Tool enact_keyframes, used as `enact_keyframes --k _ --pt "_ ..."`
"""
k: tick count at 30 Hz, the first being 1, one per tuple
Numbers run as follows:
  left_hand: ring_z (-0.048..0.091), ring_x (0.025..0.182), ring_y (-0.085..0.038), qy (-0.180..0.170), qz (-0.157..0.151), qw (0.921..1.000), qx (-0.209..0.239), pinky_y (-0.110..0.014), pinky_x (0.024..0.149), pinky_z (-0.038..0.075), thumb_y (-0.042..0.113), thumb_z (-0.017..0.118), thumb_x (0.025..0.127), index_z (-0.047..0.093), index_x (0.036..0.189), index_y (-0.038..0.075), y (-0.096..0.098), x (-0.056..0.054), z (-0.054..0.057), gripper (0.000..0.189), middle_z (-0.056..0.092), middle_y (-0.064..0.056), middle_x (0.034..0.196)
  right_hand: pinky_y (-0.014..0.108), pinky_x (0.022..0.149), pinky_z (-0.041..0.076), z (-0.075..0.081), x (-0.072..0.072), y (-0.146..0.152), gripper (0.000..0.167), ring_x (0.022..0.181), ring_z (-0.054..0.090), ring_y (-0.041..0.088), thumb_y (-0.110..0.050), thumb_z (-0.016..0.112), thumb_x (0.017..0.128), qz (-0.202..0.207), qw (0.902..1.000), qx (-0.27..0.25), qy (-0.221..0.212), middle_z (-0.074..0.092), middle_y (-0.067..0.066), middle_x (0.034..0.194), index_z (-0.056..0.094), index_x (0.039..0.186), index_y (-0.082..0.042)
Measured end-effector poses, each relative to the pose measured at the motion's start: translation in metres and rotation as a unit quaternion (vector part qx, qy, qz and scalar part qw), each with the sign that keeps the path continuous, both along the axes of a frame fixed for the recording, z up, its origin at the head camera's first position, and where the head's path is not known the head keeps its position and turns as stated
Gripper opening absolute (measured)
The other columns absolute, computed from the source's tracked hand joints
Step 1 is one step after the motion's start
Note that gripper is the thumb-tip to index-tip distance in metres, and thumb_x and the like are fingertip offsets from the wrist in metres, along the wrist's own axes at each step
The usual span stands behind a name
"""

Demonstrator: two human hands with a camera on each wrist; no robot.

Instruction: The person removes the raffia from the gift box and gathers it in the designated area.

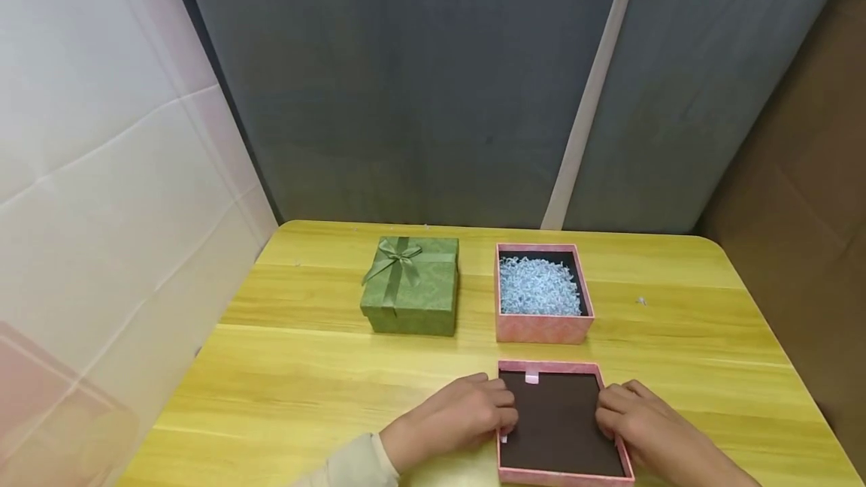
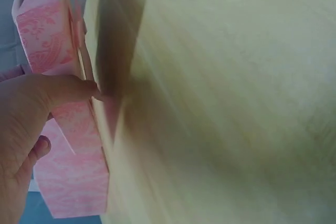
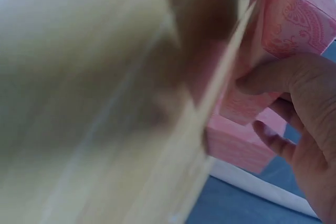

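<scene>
A shallow pink box lid [image 1: 561,423] lies with its dark brown inside facing up near the front of the table. A small pale ribbon tab [image 1: 531,377] shows at its far edge. At the lid's left wall, my left hand [image 1: 467,410] grips with curled fingers over the rim. My right hand [image 1: 636,421] holds the opposite wall the same way. The left wrist view shows the thumb against the lid's patterned pink side [image 2: 47,38]. In the right wrist view, the thumb likewise presses the lid's outer wall [image 3: 299,19].
Beyond the lid stands an open pink box [image 1: 544,329] filled with pale blue shredded paper [image 1: 539,286]. To its left sits a closed green gift box [image 1: 422,288] with a ribbon bow. A paper scrap [image 1: 640,301] lies on the yellow wooden table [image 1: 284,397].
</scene>
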State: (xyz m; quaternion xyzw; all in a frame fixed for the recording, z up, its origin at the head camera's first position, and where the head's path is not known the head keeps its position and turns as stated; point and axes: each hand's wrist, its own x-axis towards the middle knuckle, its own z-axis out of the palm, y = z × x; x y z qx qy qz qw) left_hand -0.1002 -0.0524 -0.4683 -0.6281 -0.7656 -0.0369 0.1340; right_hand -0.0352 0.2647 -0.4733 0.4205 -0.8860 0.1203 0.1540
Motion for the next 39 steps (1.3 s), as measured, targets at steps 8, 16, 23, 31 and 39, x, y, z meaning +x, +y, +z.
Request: enact_keyframes --k 8,16,23,31,39 --pt "0.053 0.086 -0.005 0.01 0.017 0.9998 0.002 -0.018 0.073 0.035 0.023 0.075 0.095 0.066 0.082 0.027 -0.001 0.002 -0.013 0.016 0.057 0.016 0.082 0.028 0.074 0.042 -0.011 0.006 -0.003 0.026 0.085 0.046 0.005 -0.044 0.083 0.082 -0.037 0.9983 0.03 -0.033 0.047 -0.017 0.094 0.065 0.089 -0.027" --pt "0.054 0.086 -0.005 0.01 0.016 0.9998 0.004 -0.019 0.074 0.038 0.027 0.071 0.099 0.066 0.081 0.027 -0.002 0.005 -0.021 0.018 0.056 0.015 0.082 0.033 0.074 0.045 -0.015 0.006 -0.003 0.019 0.085 0.047 0.01 -0.034 0.082 0.085 -0.042 0.9964 0.056 -0.048 0.051 -0.011 0.094 0.07 0.091 -0.021" --pt "0.053 0.086 -0.005 0.011 0.017 0.9998 0.0 -0.019 0.074 0.038 0.024 0.073 0.095 0.066 0.082 0.027 -0.003 0.006 -0.022 0.015 0.055 0.015 0.083 0.03 0.073 0.042 -0.025 0.004 -0.003 0.021 0.082 0.045 0.009 -0.027 0.087 0.077 -0.027 0.999 0.035 -0.013 0.048 -0.012 0.091 0.067 0.084 -0.022" --pt "0.055 0.088 -0.006 0.006 0.012 0.9999 -0.004 -0.02 0.074 0.039 0.024 0.074 0.093 0.067 0.083 0.027 -0.004 0.007 -0.024 0.013 0.055 0.014 0.084 0.029 0.074 0.038 -0.033 0.003 -0.003 0.026 0.08 0.045 0.009 -0.01 0.084 0.067 -0.011 0.9993 0.013 0.032 0.048 -0.011 0.09 0.065 0.079 -0.021" --pt "0.055 0.089 -0.006 0.006 0.013 0.9999 -0.006 -0.019 0.075 0.04 0.025 0.074 0.094 0.068 0.084 0.027 -0.003 0.009 -0.023 0.012 0.055 0.014 0.084 0.03 0.074 0.039 -0.035 0.003 -0.003 0.023 0.08 0.044 0.011 -0.011 0.082 0.068 -0.008 0.9993 0.022 0.03 0.048 -0.01 0.09 0.066 0.08 -0.02"
